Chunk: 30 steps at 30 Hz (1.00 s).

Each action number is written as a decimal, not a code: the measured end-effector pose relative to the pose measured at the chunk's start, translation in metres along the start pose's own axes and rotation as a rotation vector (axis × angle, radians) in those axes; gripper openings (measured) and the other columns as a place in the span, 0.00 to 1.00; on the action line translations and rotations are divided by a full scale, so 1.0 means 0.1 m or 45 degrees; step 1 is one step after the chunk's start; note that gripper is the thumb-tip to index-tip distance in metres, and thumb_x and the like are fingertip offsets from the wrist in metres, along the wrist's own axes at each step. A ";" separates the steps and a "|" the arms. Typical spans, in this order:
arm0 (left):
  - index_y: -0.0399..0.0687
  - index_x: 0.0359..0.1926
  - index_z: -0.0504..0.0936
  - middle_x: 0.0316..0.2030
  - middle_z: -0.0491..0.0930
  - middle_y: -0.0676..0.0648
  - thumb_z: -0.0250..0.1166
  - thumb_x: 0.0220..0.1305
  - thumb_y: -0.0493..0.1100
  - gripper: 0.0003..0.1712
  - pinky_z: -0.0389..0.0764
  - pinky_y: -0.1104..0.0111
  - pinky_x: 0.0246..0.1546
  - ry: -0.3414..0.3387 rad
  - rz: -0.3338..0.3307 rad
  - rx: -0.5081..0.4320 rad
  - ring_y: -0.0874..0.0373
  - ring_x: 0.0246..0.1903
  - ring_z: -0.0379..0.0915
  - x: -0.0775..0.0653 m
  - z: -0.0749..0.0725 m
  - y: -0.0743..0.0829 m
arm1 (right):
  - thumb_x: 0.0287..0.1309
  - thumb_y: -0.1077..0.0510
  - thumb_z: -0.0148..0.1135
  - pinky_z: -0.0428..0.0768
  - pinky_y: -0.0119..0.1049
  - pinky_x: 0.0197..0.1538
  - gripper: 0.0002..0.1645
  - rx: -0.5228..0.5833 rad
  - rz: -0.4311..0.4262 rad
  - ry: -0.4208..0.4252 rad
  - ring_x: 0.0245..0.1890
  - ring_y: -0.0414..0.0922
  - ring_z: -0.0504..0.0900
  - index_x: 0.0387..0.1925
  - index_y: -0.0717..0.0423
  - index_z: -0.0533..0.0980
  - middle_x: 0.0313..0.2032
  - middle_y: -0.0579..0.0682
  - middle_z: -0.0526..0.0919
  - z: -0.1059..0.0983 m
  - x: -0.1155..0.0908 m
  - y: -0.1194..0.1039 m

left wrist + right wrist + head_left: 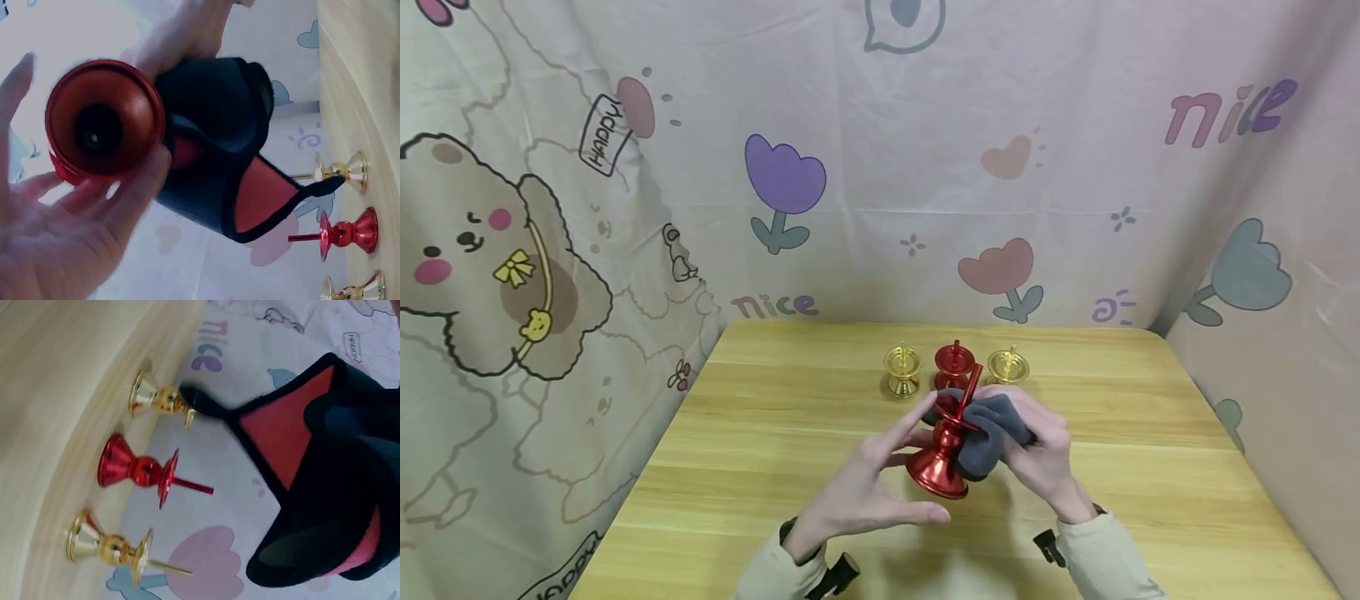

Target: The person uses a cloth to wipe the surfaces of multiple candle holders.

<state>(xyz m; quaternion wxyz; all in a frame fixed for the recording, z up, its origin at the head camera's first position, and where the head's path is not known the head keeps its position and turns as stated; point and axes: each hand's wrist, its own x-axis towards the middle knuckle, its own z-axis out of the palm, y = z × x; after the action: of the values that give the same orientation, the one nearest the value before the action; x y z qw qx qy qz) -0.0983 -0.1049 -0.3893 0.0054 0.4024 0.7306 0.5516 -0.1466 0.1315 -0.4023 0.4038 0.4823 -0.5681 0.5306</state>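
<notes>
A shiny red candlestick (940,468) is held tilted above the table, its spike up and its flared foot toward me. My right hand (1045,446) grips a dark grey cloth (985,442), which wraps the candlestick's upper part and side. My left hand (868,492) is spread around the candlestick's left side, its index finger reaching to the drip plate and its thumb apart below the foot. In the left wrist view the hollow foot (128,90) faces the camera, with fingers beside its rim. Pinkish-red inner faces of the cloth (284,431) show in the right wrist view.
At the back of the wooden table (760,400) stand another red candlestick (953,360) and two gold ones, one on its left (902,371) and one on its right (1009,365). A printed curtain (865,167) hangs behind and along both sides.
</notes>
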 end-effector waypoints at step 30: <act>0.73 0.78 0.51 0.59 0.81 0.40 0.74 0.60 0.40 0.55 0.85 0.63 0.55 0.151 -0.328 -0.228 0.53 0.59 0.79 -0.01 0.01 -0.07 | 0.57 0.70 0.68 0.71 0.35 0.66 0.11 0.001 0.276 0.014 0.57 0.50 0.75 0.43 0.68 0.84 0.49 0.57 0.82 -0.06 -0.16 0.06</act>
<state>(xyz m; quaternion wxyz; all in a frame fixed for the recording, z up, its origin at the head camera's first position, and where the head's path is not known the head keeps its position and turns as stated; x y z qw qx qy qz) -0.1013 -0.1053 -0.3959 0.0686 0.2701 0.7232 0.6320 -0.1500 0.1396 -0.4182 0.3471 0.4154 -0.6145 0.5739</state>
